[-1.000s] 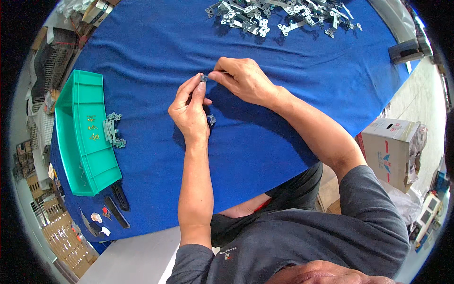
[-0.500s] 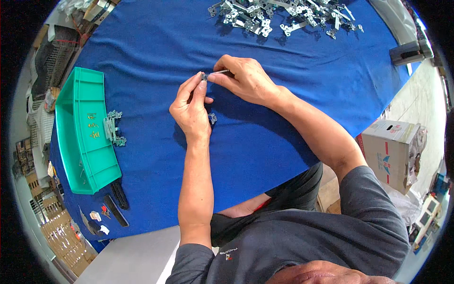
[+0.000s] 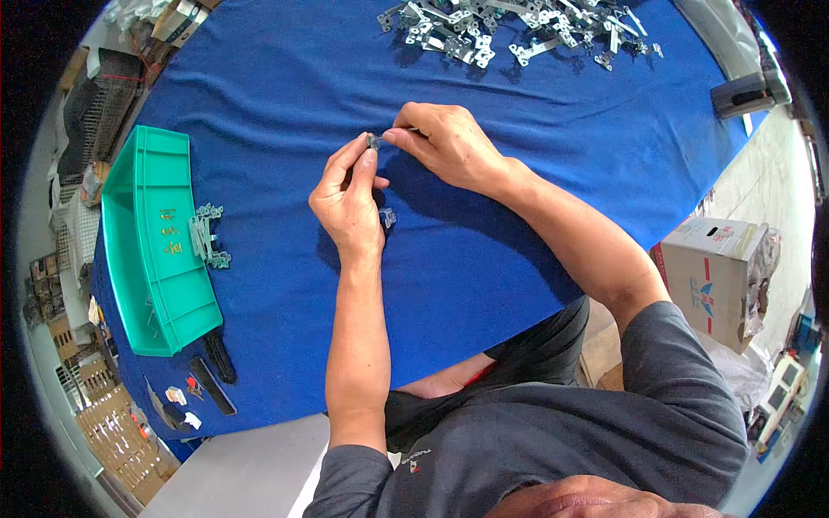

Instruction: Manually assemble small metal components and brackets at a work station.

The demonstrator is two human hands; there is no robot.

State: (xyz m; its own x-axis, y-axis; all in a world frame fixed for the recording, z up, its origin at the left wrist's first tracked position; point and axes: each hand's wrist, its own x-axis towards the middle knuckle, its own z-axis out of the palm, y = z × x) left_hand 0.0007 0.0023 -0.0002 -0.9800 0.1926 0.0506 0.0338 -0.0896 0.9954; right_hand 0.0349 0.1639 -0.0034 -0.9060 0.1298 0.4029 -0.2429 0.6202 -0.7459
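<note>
In front of me, above the blue cloth, my left hand [image 3: 350,192] pinches a small silver metal bracket [image 3: 374,141] between thumb and fingertips. My right hand [image 3: 451,148] comes from the right with thumb and forefinger closed at the bracket's right end. Its fingers mostly hide whatever part they grip. On the cloth just right of my left wrist lies another small metal piece [image 3: 389,218], partly covered by the wrist. A row of similar metal brackets [image 3: 207,236] rests against the right side of a green plastic bin [image 3: 177,293].
A loose heap of metal brackets [image 3: 471,34] covers the far part of the blue cloth [image 3: 294,86]. Dark strips [image 3: 211,386] and small scraps lie at the near left. A dark grey object [image 3: 740,95] sits at the far right edge; a cardboard box [image 3: 708,276] stands beyond the right edge.
The thin silver strip that showed between my right fingers is now mostly hidden. My right fingertips have shifted slightly; my left hand has stayed nearly still.
</note>
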